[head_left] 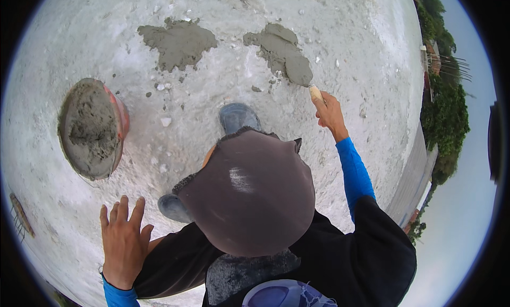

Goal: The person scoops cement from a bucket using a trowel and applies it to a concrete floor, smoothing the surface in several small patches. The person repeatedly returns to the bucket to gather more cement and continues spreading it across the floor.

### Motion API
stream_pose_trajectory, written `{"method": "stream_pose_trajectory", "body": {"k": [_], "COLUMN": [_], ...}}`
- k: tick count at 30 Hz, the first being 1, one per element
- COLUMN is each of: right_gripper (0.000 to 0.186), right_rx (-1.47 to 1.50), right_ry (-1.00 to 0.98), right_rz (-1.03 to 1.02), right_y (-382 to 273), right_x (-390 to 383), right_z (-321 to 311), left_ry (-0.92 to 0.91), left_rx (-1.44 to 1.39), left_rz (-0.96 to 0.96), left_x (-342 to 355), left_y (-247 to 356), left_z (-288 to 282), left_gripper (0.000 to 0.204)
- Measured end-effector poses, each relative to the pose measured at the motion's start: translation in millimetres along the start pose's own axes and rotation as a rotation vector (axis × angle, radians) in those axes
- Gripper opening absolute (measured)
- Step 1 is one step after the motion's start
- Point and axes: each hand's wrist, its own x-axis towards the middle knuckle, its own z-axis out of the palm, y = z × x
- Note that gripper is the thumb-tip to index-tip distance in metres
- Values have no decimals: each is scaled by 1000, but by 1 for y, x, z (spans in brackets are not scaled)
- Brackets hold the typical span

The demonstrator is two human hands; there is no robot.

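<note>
My right hand (331, 116) is closed around the pale wooden handle (316, 94) of a trowel. Its blade is smeared grey and lies on a mound of wet mortar (279, 48) spread over the rough ground, so its outline is hard to tell from the mortar. To the left, a second patch of mortar (178, 43) lies on the same surface. My left hand (125, 240) holds nothing, fingers stretched and apart, below a reddish bucket (123, 114) partly filled with grey mortar. Blue sleeves cover both forearms.
Two dark rubber boots (239, 118) stand on the pale rough concrete (361, 57). A brown, cap-like dome (255, 201) blocks the lower middle of the view. Small white stones (166, 121) lie scattered. Trees (445, 118) and steel rods (457, 67) rise beyond the right edge.
</note>
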Motion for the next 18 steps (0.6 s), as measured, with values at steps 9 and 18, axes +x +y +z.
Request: {"method": "stream_pose_trajectory", "body": {"k": [9, 18], "right_gripper": [41, 38], "right_rx": [277, 266], "right_ry": [-6, -234], "right_rz": [-45, 52], "right_y": [-36, 14], "right_x": [41, -26], "right_z": [29, 3], "left_ry": [1, -4], "left_rx": [18, 14], "left_rz": [50, 12], "left_x": [1, 4], "left_y": [5, 3], "left_z": [0, 0], "left_gripper": [65, 65]}}
